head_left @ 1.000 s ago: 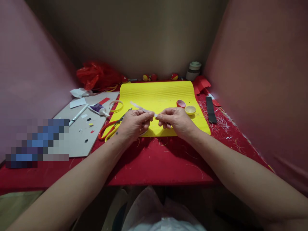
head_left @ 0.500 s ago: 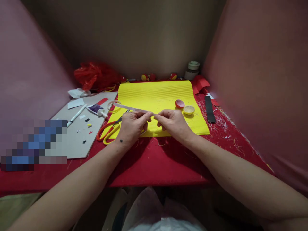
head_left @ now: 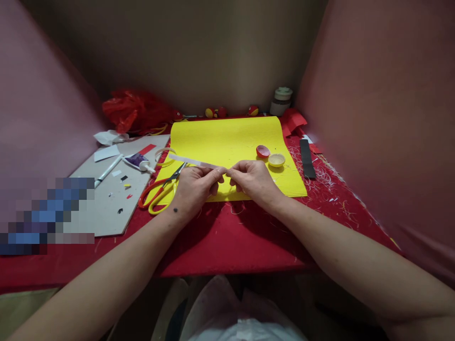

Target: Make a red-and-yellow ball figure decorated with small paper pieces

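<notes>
- A narrow white strip, paper by its look (head_left: 190, 161), is between the two hands, above the yellow corrugated sheet (head_left: 227, 137)
- Its long axis runs mostly sideways: from the fingertips it stretches out to the left and slightly away from the person, with the free end beyond the left hand's knuckles
- The left hand (head_left: 199, 182) is the nearer to most of its length; thumb and forefinger are pinched on the strip close to its right end, while the rest passes along the far side of that hand
- The right hand (head_left: 254, 179) lies past that end, its thumb and forefinger closed together on the tip; the fingers cover it, so how much of the strip they hold cannot be told
- The fingertips of both hands nearly meet, so the pinched part of the strip is very short against the long free part
- The free end points toward the pale ring-shaped band (head_left: 167, 164), at the sheet's left side; whether the two touch cannot be told
- The scissors with red and yellow handles (head_left: 175, 175) lie just left of the left hand, blades pointing away from the person
- Beyond the right hand sit a red half-shell (head_left: 263, 152) and a yellow half-shell (head_left: 277, 161), hollow sides up, side by side
</notes>
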Demonstrator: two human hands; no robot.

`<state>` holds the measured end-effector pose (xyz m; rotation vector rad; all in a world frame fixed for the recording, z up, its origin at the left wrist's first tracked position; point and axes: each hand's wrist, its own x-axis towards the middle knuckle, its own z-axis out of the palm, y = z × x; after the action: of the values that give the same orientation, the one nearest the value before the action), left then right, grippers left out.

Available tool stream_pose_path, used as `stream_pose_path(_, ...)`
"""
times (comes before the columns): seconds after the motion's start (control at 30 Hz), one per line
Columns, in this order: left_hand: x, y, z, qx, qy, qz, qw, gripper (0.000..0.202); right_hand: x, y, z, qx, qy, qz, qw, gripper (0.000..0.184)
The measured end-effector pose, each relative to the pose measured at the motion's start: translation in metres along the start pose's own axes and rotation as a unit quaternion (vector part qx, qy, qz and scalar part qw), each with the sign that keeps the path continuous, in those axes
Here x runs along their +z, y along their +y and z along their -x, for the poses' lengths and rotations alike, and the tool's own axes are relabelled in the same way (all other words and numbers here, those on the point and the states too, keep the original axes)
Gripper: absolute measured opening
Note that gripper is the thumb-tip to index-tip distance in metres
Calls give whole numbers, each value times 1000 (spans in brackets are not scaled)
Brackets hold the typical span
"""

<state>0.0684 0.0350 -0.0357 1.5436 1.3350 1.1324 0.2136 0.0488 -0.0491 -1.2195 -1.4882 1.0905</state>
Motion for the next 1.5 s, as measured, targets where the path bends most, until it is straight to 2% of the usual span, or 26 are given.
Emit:
stream_pose_path(0.57,-1,-2,1,7,-8,1,1000,27,0,1,1,-7,-5,7,1000,23)
stream_pose_path(0.77,1,-1,3,18,-6,-19,1000,27,2,4,1,-33,6,49,998,20)
stream_pose_path(0.9,-2,-1,-2,-10,-12,38,999,27,0,2,1,-41,15,31,999,21)
stream_pose_path(1.03,-10,-3,-12,-32,15,171,985,16,-5,0,-2,-47,91,-21,995,11)
stream_pose_path(1.1,-13,-3,-16,-52,30,216,975,14,-7,0,-5,-28,102,-57,993,8)
stream_pose_path(1.2,-15,-4,-18,-73,30,236,968,14,-8,1,-6,18,41,-122,992,6)
stream_pose_path(1.3,-13,-5,-18,-71,16,237,969,13,-6,1,-5,31,-22,-171,985,6)
stream_pose_path(1.5,-12,-8,-16,-70,-8,218,974,16,-5,0,-2,4,-36,-163,986,13)
